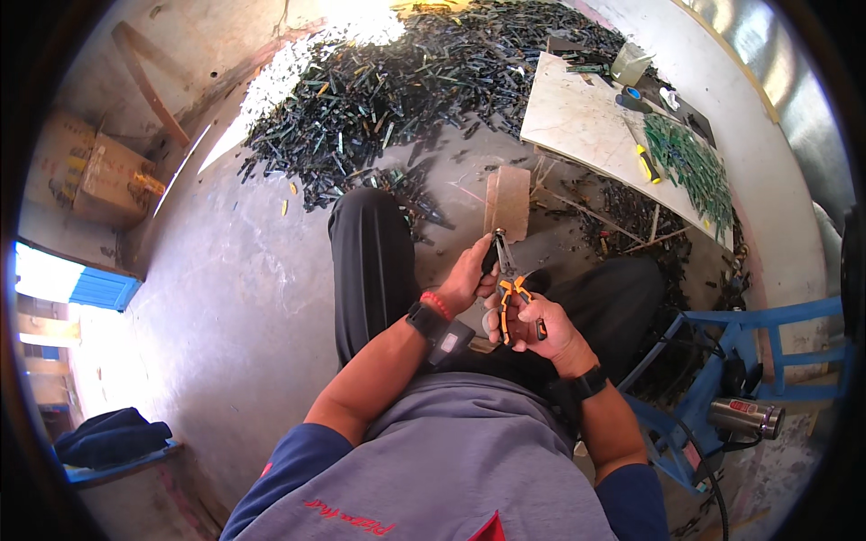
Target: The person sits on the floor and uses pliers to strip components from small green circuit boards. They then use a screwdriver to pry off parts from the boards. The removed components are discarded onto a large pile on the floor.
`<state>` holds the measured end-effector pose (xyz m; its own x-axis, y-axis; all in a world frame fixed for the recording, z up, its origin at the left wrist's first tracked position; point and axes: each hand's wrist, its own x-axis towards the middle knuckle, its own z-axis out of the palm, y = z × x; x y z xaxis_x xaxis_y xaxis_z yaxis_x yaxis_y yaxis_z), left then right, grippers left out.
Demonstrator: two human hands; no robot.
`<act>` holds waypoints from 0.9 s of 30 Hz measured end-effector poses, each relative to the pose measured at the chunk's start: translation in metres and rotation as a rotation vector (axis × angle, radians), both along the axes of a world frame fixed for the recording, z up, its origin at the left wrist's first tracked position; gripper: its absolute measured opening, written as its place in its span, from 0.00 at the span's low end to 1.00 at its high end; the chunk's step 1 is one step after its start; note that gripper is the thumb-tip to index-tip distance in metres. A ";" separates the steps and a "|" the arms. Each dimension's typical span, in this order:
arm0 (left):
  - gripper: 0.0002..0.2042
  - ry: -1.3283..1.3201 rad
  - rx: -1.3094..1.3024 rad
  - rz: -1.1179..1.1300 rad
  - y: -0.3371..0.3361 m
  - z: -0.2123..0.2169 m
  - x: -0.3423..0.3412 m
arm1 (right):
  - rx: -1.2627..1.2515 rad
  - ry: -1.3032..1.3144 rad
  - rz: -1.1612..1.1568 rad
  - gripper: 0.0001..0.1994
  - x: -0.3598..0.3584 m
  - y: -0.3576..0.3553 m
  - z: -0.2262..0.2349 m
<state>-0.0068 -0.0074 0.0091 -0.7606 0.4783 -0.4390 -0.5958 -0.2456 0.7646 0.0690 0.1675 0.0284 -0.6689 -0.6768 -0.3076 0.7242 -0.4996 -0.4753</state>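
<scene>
My right hand (555, 335) is wrapped round the black-and-orange handles of a pair of pliers (514, 290), whose metal jaws point away from me. Close beside those jaws, my left hand (465, 276) pinches a small black piece (490, 256). One end of the piece lies by the jaw tips; whether they grip it is too small to tell. Both hands are above my lap, between my knees. A brown board or block (508, 200) lies on the floor just beyond them.
A large heap of dark strips (361, 117) covers the far floor. To the right stands a low table (577, 117) with a yellow-handled screwdriver (647, 164), green strips (690, 167) and tape. Nearer are a blue chair (767, 320) and steel flask (744, 417). Cardboard boxes (113, 185) sit left.
</scene>
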 end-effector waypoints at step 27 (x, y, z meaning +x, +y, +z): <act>0.15 0.212 -0.216 -0.036 -0.004 -0.014 -0.002 | -0.157 -0.085 -0.088 0.26 0.007 -0.012 0.000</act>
